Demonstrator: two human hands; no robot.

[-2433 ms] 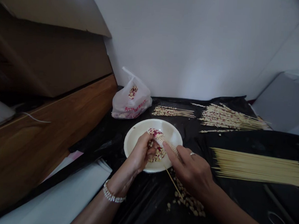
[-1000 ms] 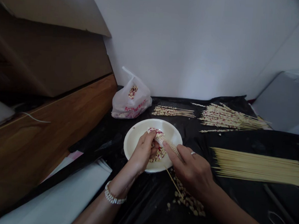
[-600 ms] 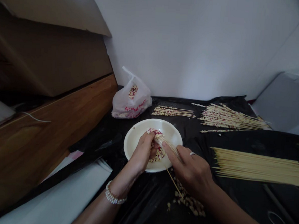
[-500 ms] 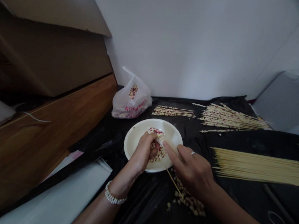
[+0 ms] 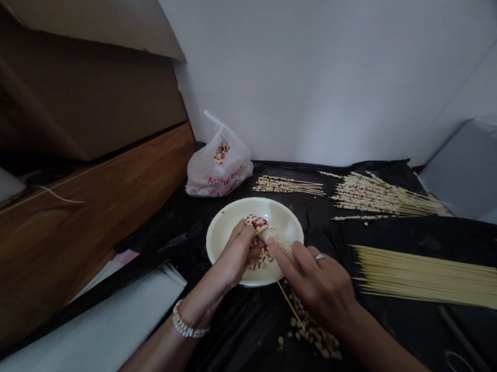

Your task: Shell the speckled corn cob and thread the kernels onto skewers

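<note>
Over a cream bowl (image 5: 219, 235), both of my hands grip one corn cob (image 5: 279, 244). My left hand (image 5: 236, 254) wraps its far end, where red and white kernels remain; the rest of the cob is bare. Around the near end close the fingers of my right hand (image 5: 322, 280), which wears a ring. Loose red and cream kernels (image 5: 264, 259) lie in the bowl beneath. A thin wooden skewer (image 5: 288, 302) leans on the bowl's near rim, its lower end among a scatter of kernels (image 5: 319, 339) on the black plastic sheet (image 5: 234, 342).
Behind the bowl stands a white plastic bag (image 5: 219, 170) of kernels. Skewers threaded with kernels lie in a small bundle (image 5: 286, 185) and a larger pile (image 5: 374, 195). Bare skewers (image 5: 432, 276) lie at right. A cardboard box (image 5: 86, 92) rises at left above a wooden board (image 5: 148, 168).
My right thumb has shifted slightly left along the cob, and the cob has turned a little in my hands. Both hands keep hold over the bowl.
</note>
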